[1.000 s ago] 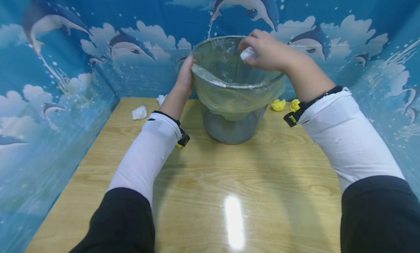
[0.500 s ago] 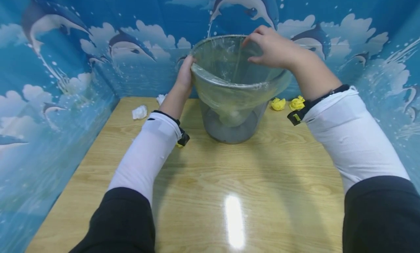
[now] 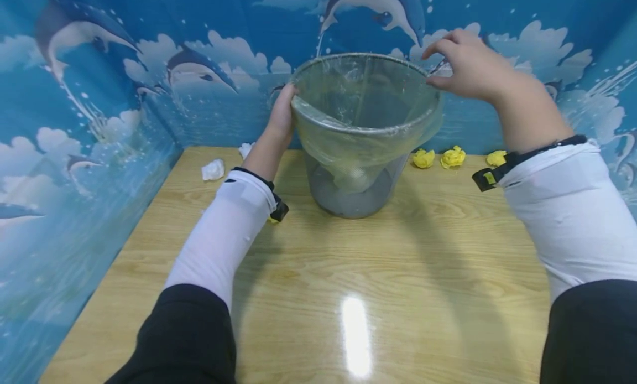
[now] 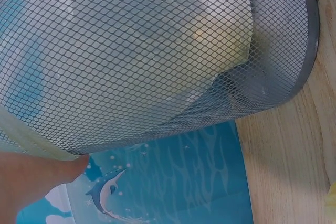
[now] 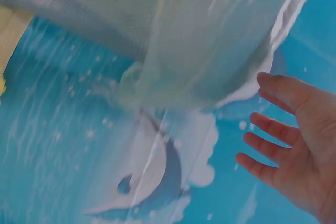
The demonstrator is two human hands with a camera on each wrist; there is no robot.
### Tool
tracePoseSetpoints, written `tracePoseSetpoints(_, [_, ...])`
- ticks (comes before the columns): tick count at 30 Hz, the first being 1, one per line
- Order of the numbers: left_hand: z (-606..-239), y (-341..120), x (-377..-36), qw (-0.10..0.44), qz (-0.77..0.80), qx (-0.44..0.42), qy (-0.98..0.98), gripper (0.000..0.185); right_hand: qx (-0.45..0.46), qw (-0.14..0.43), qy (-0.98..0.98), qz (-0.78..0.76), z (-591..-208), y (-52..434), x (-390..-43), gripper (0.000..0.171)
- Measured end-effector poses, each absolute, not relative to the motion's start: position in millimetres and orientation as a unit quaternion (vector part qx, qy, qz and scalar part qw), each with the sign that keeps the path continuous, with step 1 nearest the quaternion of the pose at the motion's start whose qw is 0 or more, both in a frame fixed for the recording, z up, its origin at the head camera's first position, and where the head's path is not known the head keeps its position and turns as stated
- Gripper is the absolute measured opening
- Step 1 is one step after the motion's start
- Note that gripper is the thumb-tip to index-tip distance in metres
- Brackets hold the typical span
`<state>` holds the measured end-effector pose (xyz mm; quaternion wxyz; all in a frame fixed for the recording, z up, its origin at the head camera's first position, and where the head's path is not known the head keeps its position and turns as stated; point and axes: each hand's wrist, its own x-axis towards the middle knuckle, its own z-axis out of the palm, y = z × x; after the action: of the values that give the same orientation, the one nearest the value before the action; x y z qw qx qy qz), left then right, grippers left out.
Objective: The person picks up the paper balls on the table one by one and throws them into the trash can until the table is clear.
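Observation:
A grey wire-mesh wastebasket (image 3: 343,201) stands at the back of the table in the head view, fitted with a translucent yellowish bag (image 3: 368,146) folded over its rim. My left hand (image 3: 282,113) grips the rim on the left side, thumb outside; in the left wrist view only part of that hand (image 4: 39,182) shows beside the mesh. My right hand (image 3: 473,68) is just off the right rim, fingers spread and holding nothing. The right wrist view shows the same hand (image 5: 294,140) with its fingertips near the bag's edge. Pale lumps show through the mesh low in the bag.
Yellow crumpled paper balls (image 3: 453,157) lie in a row right of the basket. To its left are white crumpled papers (image 3: 213,170), one partly behind my left forearm. A bit of yellow (image 3: 272,219) peeks from under my left wrist. A dolphin-print curtain (image 3: 224,96) surrounds the wooden table (image 3: 298,306).
My right hand has let go of the white crumpled paper over the basket and moved right, out past the rim. My left hand has stayed on the rim.

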<state>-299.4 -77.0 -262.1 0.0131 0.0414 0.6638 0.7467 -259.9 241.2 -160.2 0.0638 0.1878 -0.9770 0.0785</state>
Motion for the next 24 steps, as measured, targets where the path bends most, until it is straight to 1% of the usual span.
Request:
tracePoseSetpoints(4, [-261.6,-77.3,-299.3,0.014,0.749,0.041,0.661,0.033,0.150,0.071,-0.983,0.081,-162.6,266.2,-259.9,0.052])
tracePoseSetpoints(10, [-260.6,-77.2,-300.3,0.015,0.750,0.050,0.659,0.031,0.099,0.064,-0.989,0.086,-170.9,301.0,-263.6,0.062])
tracePoseSetpoints(17, [-261.4,-76.7,-299.8,0.013,0.745,0.054,0.665,0.030,0.057,0.022,-0.995,0.073,-187.9,336.6,-269.4,0.076])
tracePoseSetpoints(24, [-262.5,-77.6,-299.0,0.009,0.748,0.051,0.662,0.032,0.026,-0.017,-0.997,0.066,-209.8,364.5,-275.3,0.085])
